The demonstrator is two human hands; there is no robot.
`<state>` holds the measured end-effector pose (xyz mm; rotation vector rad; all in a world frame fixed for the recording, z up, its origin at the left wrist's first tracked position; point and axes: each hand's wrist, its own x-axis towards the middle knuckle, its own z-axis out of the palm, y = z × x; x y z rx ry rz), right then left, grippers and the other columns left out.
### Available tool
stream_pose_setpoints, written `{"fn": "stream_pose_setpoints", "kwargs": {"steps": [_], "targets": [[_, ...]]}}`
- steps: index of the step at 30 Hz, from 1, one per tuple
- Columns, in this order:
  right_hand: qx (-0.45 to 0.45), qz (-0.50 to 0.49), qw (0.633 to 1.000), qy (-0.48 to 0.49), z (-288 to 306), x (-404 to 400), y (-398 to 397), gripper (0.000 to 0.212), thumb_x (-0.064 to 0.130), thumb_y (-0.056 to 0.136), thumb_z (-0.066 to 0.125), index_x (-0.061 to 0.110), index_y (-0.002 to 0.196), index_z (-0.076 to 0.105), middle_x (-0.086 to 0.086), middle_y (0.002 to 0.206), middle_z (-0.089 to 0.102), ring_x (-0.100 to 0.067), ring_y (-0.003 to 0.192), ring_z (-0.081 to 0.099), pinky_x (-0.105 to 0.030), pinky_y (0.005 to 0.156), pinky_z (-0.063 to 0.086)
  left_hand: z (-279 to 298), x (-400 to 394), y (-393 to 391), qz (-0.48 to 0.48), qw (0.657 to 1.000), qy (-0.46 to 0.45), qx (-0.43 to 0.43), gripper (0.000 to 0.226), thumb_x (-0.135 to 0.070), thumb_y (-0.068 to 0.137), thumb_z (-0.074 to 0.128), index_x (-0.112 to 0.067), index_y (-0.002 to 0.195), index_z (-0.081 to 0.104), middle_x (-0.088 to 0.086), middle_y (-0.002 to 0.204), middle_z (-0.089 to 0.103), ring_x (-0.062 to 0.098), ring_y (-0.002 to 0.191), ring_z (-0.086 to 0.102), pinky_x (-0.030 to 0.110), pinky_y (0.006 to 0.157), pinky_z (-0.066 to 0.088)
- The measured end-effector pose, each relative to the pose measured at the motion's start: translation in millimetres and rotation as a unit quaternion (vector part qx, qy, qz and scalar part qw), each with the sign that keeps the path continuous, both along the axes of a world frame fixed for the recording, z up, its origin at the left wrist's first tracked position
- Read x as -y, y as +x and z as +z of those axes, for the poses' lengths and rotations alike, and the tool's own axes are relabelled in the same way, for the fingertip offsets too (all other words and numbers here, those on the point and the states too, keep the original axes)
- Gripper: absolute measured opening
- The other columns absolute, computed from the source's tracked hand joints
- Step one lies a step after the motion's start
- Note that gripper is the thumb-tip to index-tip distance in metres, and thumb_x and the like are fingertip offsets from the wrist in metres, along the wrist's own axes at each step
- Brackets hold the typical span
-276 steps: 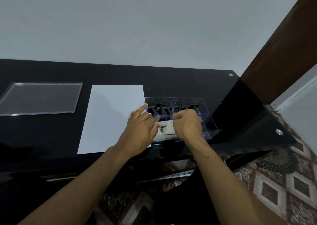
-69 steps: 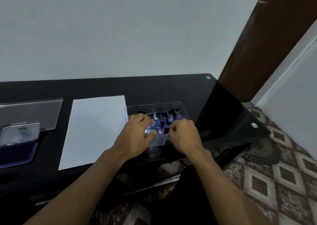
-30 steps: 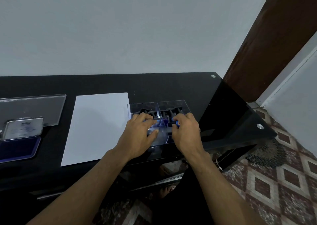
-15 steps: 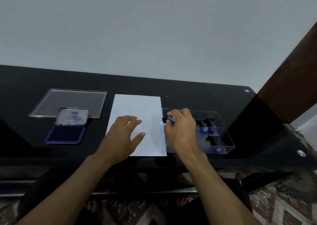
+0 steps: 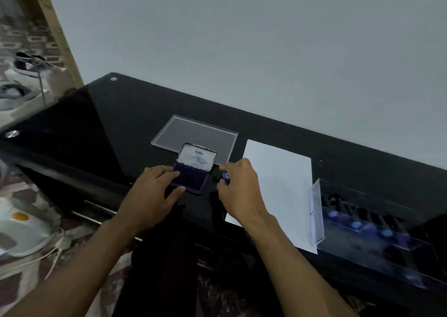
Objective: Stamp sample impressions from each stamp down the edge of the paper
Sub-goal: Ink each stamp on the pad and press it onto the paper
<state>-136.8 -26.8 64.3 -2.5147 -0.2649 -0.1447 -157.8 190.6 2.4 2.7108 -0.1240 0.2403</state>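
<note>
The right hand (image 5: 238, 191) pinches a small blue stamp (image 5: 225, 176), lying sideways, just right of the open ink pad (image 5: 191, 180). The left hand (image 5: 152, 195) rests flat, fingers straight, on the pad's near-left edge. Blank paper (image 5: 285, 191) lies right of the stamp.

I see the left hand (image 5: 154, 195) resting flat on the open ink pad (image 5: 191, 179). Right hand (image 5: 239, 191) pinches a small blue stamp (image 5: 226, 176) just beside it. Paper (image 5: 278, 191) blank; clear box (image 5: 362, 227) of stamps at right.
</note>
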Motion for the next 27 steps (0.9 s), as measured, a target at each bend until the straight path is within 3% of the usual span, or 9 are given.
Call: {"fn": "stream_pose_setpoints", "kwargs": {"steps": [2,3,5,9,11,14,17,20,27], "targets": [[-0.008,0.012,1.0,-0.01,-1,-17,7,0.021,0.003,0.088,0.053,0.018,0.074,0.058,0.0,0.093,0.048,-0.011,0.075,0.052,-0.021,0.067,0.041,-5,-17,1,0.016,1.0,0.006,0.002,0.062,-0.056,0.091,0.048,-0.013,0.132,0.064,0.005,0.134,0.06,0.024,0.126,0.05,0.044,0.109,0.043],[-0.011,0.022,1.0,-0.009,-1,-23,10,0.015,0.005,0.09,0.054,0.016,0.091,0.065,0.0,0.101,0.052,-0.012,0.084,0.055,-0.021,0.072,0.043,-7,-24,2,0.021,1.0,0.014,0.001,0.062,-0.056,0.091,0.047,-0.013,0.133,0.063,0.006,0.135,0.06,0.025,0.127,0.05,0.046,0.11,0.042],[-0.009,0.038,0.999,-0.013,2,-35,15,0.026,0.01,0.093,0.058,0.016,0.117,0.062,0.0,0.115,0.056,-0.015,0.1,0.055,-0.019,0.082,0.044,-14,-37,7,0.026,0.999,0.034,-0.006,0.067,-0.062,0.092,0.04,-0.015,0.135,0.061,0.007,0.138,0.057,0.027,0.131,0.049,0.051,0.111,0.041],[-0.001,0.068,0.997,-0.033,1,-52,27,0.015,0.013,0.091,0.061,0.016,0.105,0.065,0.001,0.107,0.06,-0.01,0.091,0.052,-0.017,0.077,0.043,-26,-53,19,0.026,0.996,0.073,-0.032,0.079,-0.071,0.089,0.031,-0.017,0.143,0.054,0.008,0.15,0.048,0.031,0.144,0.037,0.054,0.118,0.028],[-0.003,0.077,0.996,-0.047,0,-57,31,0.017,0.014,0.093,0.06,0.016,0.108,0.067,0.0,0.11,0.061,-0.006,0.089,0.045,-0.01,0.073,0.034,-29,-54,23,0.019,0.995,0.092,-0.041,0.086,-0.076,0.088,0.024,-0.018,0.149,0.046,0.006,0.159,0.037,0.029,0.151,0.025,0.052,0.121,0.021],[0.0,0.089,0.994,-0.071,0,-62,36,0.02,0.018,0.095,0.059,0.015,0.113,0.069,-0.002,0.116,0.061,-0.006,0.093,0.047,-0.013,0.078,0.032,-35,-52,27,0.01,0.994,0.1,-0.044,0.093,-0.081,0.088,0.011,-0.022,0.156,0.035,0.002,0.166,0.024,0.025,0.155,0.012,0.051,0.124,0.012],[-0.004,0.085,0.992,-0.088,0,-66,39,0.02,0.02,0.096,0.059,0.015,0.112,0.07,-0.003,0.117,0.061,-0.012,0.099,0.055,-0.015,0.078,0.034,-41,-50,29,0.013,0.994,0.101,-0.033,0.091,-0.08,0.09,0.006,-0.024,0.156,0.034,0.0,0.166,0.022,0.023,0.155,0.009,0.052,0.125,0.009],[-0.008,0.086,0.991,-0.102,0,-69,41,0.02,0.022,0.096,0.059,0.016,0.112,0.071,-0.003,0.117,0.063,-0.011,0.095,0.054,-0.016,0.076,0.035,-43,-50,28,0.019,0.994,0.101,-0.025,0.086,-0.078,0.092,0.006,-0.028,0.155,0.035,-0.001,0.166,0.023,0.021,0.155,0.009,0.052,0.125,0.009],[-0.035,0.093,0.987,-0.126,3,-72,42,0.025,0.025,0.098,0.058,0.017,0.12,0.067,-0.003,0.124,0.062,-0.015,0.11,0.057,-0.016,0.082,0.035,-43,-48,27,0.017,0.993,0.114,-0.023,0.08,-0.078,0.092,-0.002,-0.04,0.155,0.027,0.002,0.166,0.022,0.024,0.155,0.009,0.054,0.124,0.01]]}}
